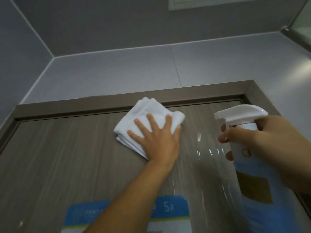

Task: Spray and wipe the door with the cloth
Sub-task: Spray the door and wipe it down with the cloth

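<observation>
A grey-brown wood-grain door point(58, 157) fills the lower part of the head view. My left hand point(157, 138) lies flat with fingers spread on a folded white cloth point(148, 115), pressing it against the door just below the top frame. My right hand point(262, 145) grips a spray bottle point(242, 125) with a white trigger head, its nozzle pointing left toward the door. Wet streaks and drips point(210, 152) run down the door between my two hands.
The brown door frame point(101, 102) runs along the top and down both sides. A blue and white sign point(170, 211) marked "5F" is stuck on the door under my left forearm. Grey wall panels and the ceiling lie above, with a vent point(210, 3) at the top.
</observation>
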The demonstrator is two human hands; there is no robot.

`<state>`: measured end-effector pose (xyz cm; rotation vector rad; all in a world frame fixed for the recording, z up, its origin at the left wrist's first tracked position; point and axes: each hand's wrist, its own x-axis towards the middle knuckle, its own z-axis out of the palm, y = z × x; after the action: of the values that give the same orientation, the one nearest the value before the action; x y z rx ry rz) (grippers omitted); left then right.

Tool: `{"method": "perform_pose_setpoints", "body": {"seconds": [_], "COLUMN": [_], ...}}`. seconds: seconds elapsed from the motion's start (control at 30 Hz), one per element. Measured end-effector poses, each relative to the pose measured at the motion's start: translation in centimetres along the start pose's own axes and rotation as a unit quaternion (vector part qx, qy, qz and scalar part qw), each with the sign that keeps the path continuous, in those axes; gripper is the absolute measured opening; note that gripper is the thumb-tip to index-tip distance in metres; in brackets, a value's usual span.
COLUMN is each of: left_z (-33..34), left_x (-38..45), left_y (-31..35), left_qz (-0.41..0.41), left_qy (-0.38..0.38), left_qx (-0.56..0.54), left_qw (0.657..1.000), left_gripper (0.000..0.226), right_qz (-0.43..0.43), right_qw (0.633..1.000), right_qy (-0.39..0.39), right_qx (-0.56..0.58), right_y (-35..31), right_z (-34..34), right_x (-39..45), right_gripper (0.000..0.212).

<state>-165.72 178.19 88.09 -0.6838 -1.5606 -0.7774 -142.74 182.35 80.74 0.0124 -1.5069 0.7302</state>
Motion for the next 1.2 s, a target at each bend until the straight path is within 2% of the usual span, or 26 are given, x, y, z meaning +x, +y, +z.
{"method": "perform_pose_setpoints", "body": {"seconds": [0.1,0.17,0.3,0.4,0.47,0.67,0.83,0.93,1.0,1.1,1.2], "left_z": [1.4,2.3,1.7,-0.4,-1.8,-5.0,-6.4,-7.0,-6.9,-6.2,-5.1], "left_x": [-3.2,-5.2,-4.3,-2.1,-0.9,0.9,0.6,0.5,0.7,0.1,-1.1], "left_y": [4.0,4.7,1.9,-1.4,-4.9,-17.6,-27.0,-31.5,-32.2,-28.0,-21.2], "left_qz": [0.107,0.173,0.201,0.152,0.11,-0.041,-0.182,-0.226,-0.232,-0.226,-0.161], "left_qy": [-0.021,-0.027,-0.004,-0.033,-0.046,0.006,0.057,0.059,0.061,0.071,0.061], "left_qx": [0.017,0.048,0.073,0.073,0.082,0.062,0.042,0.029,-0.016,-0.021,-0.038], "left_qw": [0.994,0.983,0.977,0.985,0.99,0.997,0.981,0.972,0.971,0.971,0.984], "left_gripper": [0.071,0.064,0.06,0.071,0.066,0.07,0.063,0.08,0.093,0.079,0.074], "right_qz": [-0.005,-0.008,-0.013,-0.003,0.003,0.007,-0.01,-0.019,-0.018,-0.015,-0.004], "right_qw": [1.0,1.0,1.0,0.999,0.999,0.998,0.998,0.999,0.999,0.999,1.0], "right_qy": [0.006,0.01,-0.007,-0.025,-0.032,-0.049,-0.054,-0.047,-0.041,-0.033,-0.027], "right_qx": [-0.009,-0.011,0.0,0.02,0.028,0.029,0.022,0.007,0.007,0.007,-0.001], "right_y": [0.2,0.2,0.1,0.1,0.1,-0.5,-1.2,-1.2,-1.1,-1.0,-0.6], "right_z": [-1.1,-1.6,-1.7,-1.3,-0.9,1.3,4.0,5.3,5.6,5.4,4.4], "right_x": [0.7,1.1,1.3,1.3,1.3,0.7,0.2,0.3,0.5,0.7,0.8], "right_gripper": [0.019,0.013,0.011,0.008,0.007,0.012,0.009,0.012,0.011,0.011,0.011]}}
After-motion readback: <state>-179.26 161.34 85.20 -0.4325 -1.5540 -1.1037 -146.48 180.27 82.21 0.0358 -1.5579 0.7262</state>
